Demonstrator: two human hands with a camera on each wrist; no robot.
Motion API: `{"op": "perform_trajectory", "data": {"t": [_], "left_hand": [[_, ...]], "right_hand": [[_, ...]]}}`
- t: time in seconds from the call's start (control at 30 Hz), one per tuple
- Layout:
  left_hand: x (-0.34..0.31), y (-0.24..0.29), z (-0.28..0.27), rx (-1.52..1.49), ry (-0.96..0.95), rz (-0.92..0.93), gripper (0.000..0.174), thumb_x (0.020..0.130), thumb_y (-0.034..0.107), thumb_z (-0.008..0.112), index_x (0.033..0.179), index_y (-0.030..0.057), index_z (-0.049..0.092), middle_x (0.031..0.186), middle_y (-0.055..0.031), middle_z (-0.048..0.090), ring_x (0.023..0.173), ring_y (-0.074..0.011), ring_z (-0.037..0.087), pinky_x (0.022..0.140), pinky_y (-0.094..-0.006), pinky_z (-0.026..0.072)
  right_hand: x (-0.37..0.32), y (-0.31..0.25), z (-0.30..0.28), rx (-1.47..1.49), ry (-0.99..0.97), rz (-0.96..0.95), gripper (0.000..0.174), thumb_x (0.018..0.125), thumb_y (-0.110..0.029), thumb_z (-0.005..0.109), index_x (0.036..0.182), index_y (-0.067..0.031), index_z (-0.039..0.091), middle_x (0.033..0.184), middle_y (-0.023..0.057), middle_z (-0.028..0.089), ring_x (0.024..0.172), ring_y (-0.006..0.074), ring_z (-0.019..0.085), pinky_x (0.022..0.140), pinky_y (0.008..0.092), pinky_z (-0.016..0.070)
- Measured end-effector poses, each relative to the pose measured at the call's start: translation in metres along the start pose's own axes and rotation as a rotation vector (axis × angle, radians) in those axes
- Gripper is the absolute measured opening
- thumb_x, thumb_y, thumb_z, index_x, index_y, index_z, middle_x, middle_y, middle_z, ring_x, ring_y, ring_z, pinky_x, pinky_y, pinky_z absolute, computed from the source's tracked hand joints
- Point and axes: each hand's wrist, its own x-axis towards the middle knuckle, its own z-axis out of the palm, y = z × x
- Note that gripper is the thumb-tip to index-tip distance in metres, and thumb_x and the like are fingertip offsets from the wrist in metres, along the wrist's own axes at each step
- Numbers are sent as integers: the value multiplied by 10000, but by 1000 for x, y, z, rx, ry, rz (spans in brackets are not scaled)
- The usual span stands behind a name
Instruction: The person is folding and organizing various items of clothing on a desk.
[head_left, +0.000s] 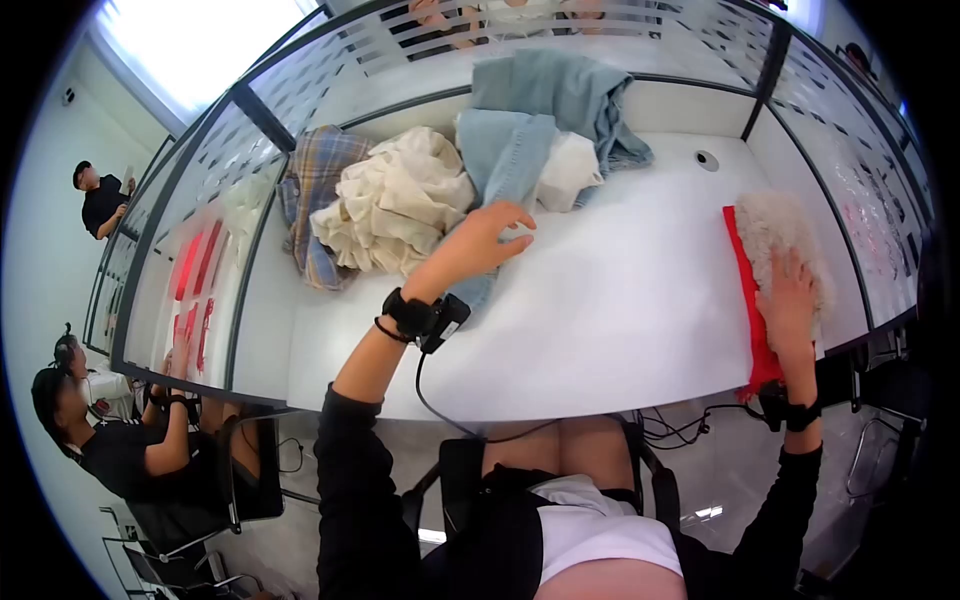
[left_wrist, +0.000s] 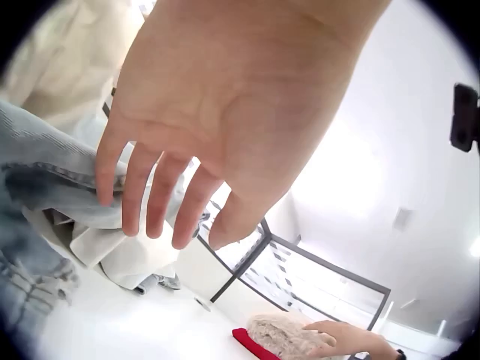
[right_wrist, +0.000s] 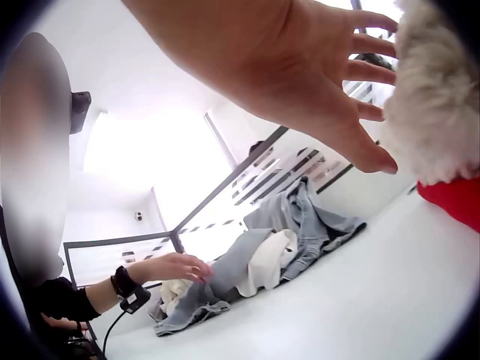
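My left hand [head_left: 478, 243] hovers with spread, relaxed fingers over the near end of a light-blue denim garment [head_left: 505, 140]. Nothing is in its palm in the left wrist view. At the right side of the table, my right hand [head_left: 788, 305] rests flat on a fluffy beige-grey piece [head_left: 785, 222], fingers stretched along the pile. Red fabric [head_left: 764, 362] lies under the fluffy piece and shows along its left edge. In the right wrist view the fingertips [right_wrist: 381, 166] are right at the fluffy pile [right_wrist: 435, 97].
Left of the denim lie a crumpled cream cloth [head_left: 400, 205] and a plaid cloth [head_left: 325, 160]. A white cloth [head_left: 570, 172] sits by the denim. Partition panels [head_left: 680, 110] enclose the table [head_left: 620, 330]. A cable [head_left: 432, 405] hangs from the left wrist camera. Other people sit beyond.
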Motion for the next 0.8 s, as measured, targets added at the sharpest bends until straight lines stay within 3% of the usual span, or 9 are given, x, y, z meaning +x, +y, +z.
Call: {"op": "perform_trajectory", "data": {"t": [0.17,0.4,0.5,0.6,0.8], "left_hand": [[-28,-23,-21,-96,39,9,191,823,119,602,1002,54,592,1016,-72,583,906,-196,581,791,-299,460],[-59,-49,-31,-142,-40,-81,235,810,161,618,1014,47,589,955,-69,611,813,-190,594,744,-302,465],[-77,-54,-33,-22,-111,-63,310,809,194,619,1078,52,560,984,-107,571,841,-232,581,738,-325,466],[-93,-54,-32,89,-176,-35,397,809,214,620,1167,77,515,1012,-142,502,870,-281,556,744,-348,469],[-107,-40,-38,222,-24,-215,449,783,211,651,1201,122,511,1019,-209,475,856,-341,549,775,-372,468]], "right_hand": [[16,-42,-50,282,75,-159,617,710,-201,679,1268,-78,448,1306,196,407,1148,377,417,967,450,333],[49,-154,-97,548,-133,-543,462,729,-215,664,1123,-38,504,1029,166,540,949,313,538,782,403,452],[60,-201,-106,589,-266,-685,475,739,-230,661,1137,-43,485,925,153,569,845,313,570,701,406,468],[67,-238,-117,604,-380,-741,570,737,-224,668,1236,-80,433,878,154,589,811,319,577,704,391,462],[68,-269,-138,683,-413,-826,780,737,-182,663,1393,-162,240,790,160,579,730,324,580,662,394,464]]}}
